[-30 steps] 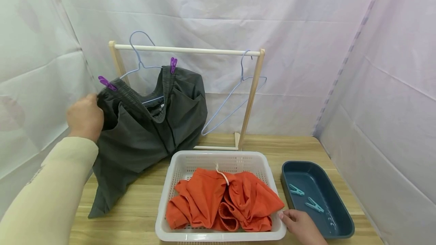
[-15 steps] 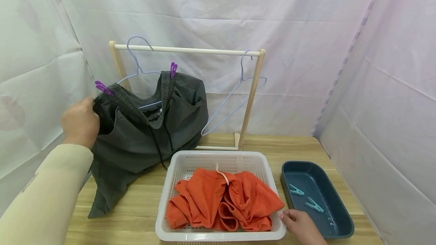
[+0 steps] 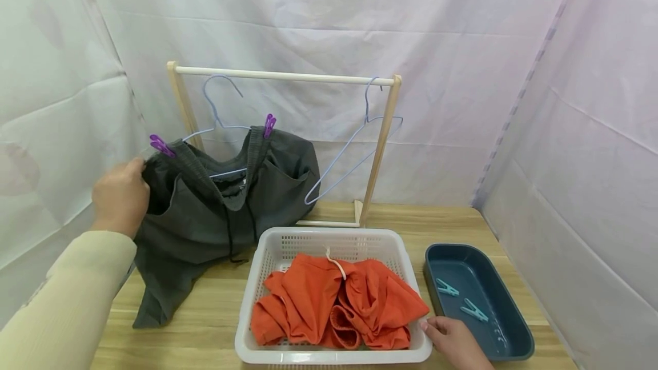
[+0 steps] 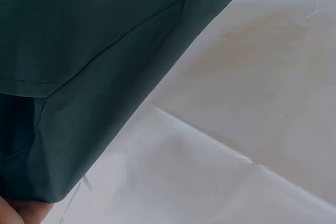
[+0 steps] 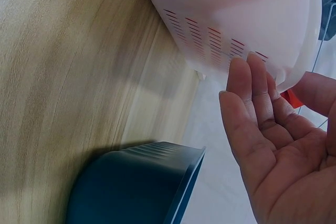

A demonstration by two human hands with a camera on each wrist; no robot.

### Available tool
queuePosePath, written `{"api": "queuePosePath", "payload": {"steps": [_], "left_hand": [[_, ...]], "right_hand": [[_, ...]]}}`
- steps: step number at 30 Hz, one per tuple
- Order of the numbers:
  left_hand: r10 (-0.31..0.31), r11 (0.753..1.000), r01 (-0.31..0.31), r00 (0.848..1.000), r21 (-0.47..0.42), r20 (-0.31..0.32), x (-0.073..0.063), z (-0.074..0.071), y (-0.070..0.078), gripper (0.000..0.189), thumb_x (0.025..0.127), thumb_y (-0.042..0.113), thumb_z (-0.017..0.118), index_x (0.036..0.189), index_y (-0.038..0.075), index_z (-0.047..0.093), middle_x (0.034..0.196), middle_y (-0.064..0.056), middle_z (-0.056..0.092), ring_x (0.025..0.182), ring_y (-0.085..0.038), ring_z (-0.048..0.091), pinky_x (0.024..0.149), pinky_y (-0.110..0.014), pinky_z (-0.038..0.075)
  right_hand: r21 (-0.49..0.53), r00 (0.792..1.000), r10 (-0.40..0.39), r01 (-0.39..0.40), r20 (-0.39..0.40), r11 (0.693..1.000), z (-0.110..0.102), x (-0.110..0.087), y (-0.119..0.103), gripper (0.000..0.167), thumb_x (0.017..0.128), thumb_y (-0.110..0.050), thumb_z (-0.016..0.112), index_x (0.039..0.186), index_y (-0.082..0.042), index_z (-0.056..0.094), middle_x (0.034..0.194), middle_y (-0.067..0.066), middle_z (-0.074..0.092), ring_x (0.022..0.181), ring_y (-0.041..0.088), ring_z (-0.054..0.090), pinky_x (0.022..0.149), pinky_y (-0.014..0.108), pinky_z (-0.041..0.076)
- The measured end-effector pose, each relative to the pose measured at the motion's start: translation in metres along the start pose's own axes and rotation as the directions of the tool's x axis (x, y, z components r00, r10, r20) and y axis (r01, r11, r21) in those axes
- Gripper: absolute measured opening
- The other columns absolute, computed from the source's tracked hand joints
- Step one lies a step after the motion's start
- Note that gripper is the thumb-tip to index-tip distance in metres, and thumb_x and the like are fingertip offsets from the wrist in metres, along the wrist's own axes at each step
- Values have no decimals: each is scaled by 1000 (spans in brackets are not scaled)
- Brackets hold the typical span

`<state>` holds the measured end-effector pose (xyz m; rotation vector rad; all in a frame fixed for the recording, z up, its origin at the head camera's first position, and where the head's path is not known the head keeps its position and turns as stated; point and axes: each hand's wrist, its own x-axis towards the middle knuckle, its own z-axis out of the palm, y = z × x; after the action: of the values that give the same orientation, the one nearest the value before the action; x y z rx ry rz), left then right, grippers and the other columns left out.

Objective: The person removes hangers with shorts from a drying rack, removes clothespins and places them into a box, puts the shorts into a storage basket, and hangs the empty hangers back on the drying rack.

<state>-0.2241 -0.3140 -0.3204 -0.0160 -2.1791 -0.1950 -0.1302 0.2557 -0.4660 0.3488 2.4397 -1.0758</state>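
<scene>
In the head view, dark grey drawstring pants hang on a light blue hanger, held by two purple clothespins, one at the left of the waistband and one at the right. My left hand grips the pants at their upper left side. The hanger's hook tip sits below the rack's rail, apart from it as far as I can see. A white basket with orange-red shorts stands in front. My right hand holds its right rim, thumb over the edge and fingers against the outer wall.
A wooden rack stands behind, with a second blue hanger hooked at its right end. Right of the basket, a dark blue tray holds two teal clothespins. White cloth walls enclose the wooden table.
The pants and their hanger have come down, so the hook has dropped from above the rail to below it. My left hand has lowered with them; the right hand has stayed at the basket.
</scene>
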Motion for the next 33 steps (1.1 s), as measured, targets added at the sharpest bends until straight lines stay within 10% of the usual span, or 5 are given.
{"api": "queuePosePath", "payload": {"steps": [17, 33], "left_hand": [[216, 976, -217, 968, 1, -131, -29, 5, -7, 17, 81, -13, 45, 93, -7, 56, 65, -24, 47, 54, -45, 45, 41, -55, 34], [191, 980, -199, 965, -29, -178, -52, 3, -9, 23, 79, -14, 46, 96, -6, 59, 73, -24, 56, 60, -48, 51, 49, -59, 40]], "right_hand": [[8, 1000, -4, 4, -1, 1000, 0, -1, 0, 29, 94, -28, 62, 98, 0, 68, 73, 3, 52, 71, 18, 48, 63, 28, 39], [-3, 1000, 10, -10, 23, 1000, -1, 0, 0, 36, 94, -32, 61, 103, 2, 67, 78, 2, 55, 74, 18, 49, 65, 29, 43]]}}
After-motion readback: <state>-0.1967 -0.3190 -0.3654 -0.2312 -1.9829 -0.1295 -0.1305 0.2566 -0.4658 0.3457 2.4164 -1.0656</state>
